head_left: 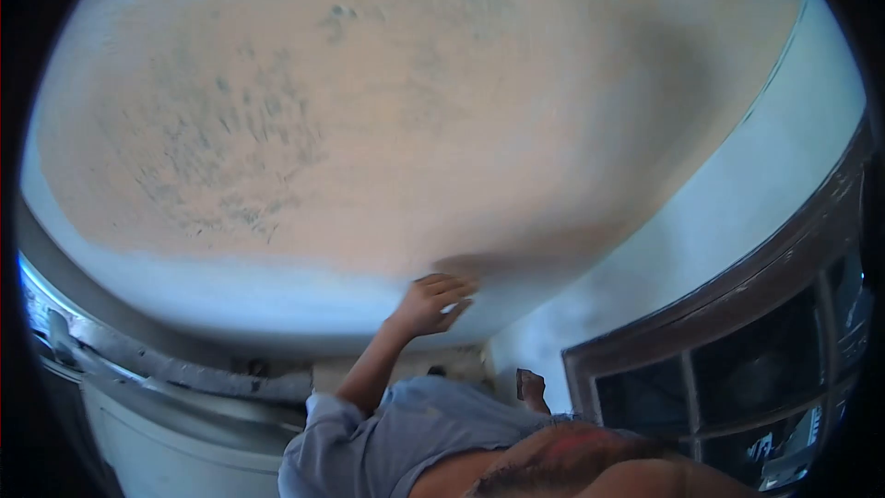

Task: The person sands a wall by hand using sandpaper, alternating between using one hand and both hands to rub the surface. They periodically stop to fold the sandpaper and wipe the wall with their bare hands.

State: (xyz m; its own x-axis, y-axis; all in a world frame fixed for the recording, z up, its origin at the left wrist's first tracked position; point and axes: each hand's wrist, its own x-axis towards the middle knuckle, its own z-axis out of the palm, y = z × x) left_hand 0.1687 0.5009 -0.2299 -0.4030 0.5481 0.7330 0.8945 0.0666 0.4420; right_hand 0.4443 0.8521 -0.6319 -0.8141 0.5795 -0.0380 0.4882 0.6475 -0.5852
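My left hand (433,304) is raised close to the lower part of a wall (369,166) coated in peach-beige, with dark streaks on its left half. Its fingers are bent around towards the thumb, and a pale yellowish bit shows at the fingertips; I cannot tell what it is. Lower down, beside the grey-blue shirt (461,415), my right hand (533,394) shows only in part. A small dark brown flat piece (522,382) sticks up from its closed fingers. The right forearm is hidden.
To the right stands a dark brown wooden frame (636,337) with glass panes. A white wall strip (737,184) runs above it. At lower left are a grey ledge (194,373) and a pale panelled surface (175,447). Shadows fall on the wall's right side.
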